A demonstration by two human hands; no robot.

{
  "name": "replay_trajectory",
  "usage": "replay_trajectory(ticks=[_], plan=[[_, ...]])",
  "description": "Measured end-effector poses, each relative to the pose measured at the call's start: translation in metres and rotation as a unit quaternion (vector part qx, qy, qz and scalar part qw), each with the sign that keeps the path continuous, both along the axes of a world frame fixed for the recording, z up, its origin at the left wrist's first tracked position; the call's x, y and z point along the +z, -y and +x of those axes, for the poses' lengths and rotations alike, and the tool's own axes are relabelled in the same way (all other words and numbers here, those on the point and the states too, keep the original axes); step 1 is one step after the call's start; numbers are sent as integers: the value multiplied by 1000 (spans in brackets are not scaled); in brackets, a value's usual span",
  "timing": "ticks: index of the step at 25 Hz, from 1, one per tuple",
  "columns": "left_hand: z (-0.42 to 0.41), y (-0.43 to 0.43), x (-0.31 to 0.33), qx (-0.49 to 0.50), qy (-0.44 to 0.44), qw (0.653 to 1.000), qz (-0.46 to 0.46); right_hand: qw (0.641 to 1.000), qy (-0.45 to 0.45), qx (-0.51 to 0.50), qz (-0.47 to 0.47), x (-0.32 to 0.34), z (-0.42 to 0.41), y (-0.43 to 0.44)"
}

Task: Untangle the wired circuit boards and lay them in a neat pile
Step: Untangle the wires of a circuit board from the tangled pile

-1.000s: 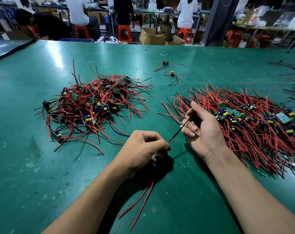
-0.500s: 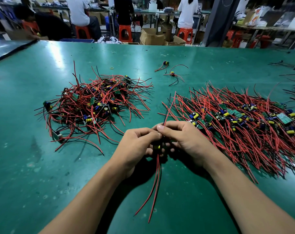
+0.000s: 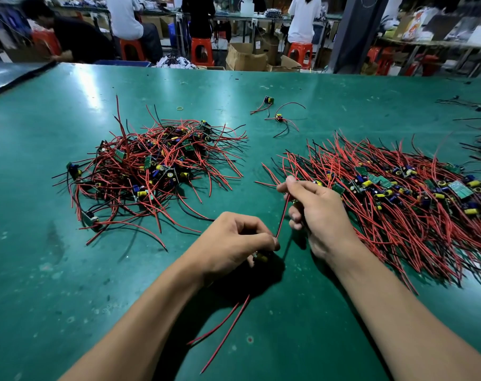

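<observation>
Right hand [image 3: 319, 213] apart again, wire [image 3: 282, 215] from left hand [image 3: 233, 240]

Bare left hand [image 3: 233, 240], bare right hand [image 3: 321, 215]

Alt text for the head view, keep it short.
A red wire is held straight above a green table: the left hand grips its small circuit board, the right hand pinches the free end. A tangled heap of boards lies left, a combed pile right.

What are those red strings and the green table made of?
The red wires look plastic-coated, soft and matte: they bend and curl freely. The table top seems a smooth green rubber or vinyl mat: it shines under the lights and shows scuffs.
</observation>
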State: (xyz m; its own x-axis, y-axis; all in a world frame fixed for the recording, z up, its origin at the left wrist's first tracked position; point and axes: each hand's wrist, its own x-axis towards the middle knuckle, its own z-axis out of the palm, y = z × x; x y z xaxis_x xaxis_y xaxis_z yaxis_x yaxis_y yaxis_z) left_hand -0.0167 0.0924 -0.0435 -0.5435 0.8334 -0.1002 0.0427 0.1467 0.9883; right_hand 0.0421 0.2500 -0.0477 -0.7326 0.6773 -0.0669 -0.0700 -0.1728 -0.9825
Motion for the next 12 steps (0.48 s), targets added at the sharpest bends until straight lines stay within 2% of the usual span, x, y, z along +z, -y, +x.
replay_trajectory(ticks=[3,5,9,12], plan=[[0,1,-1,-13,14,1000,-1,989,-19,-7,-147,7,0,-1],[-1,1,-2,-23,8,1000,-9,979,-24,5,-203,10,0,0],[0,-1,-5,26,44,998,20,993,-10,9,-118,10,2,1],[-2,-6,-3,106,194,972,84,998,5,-3,-55,6,1,0]])
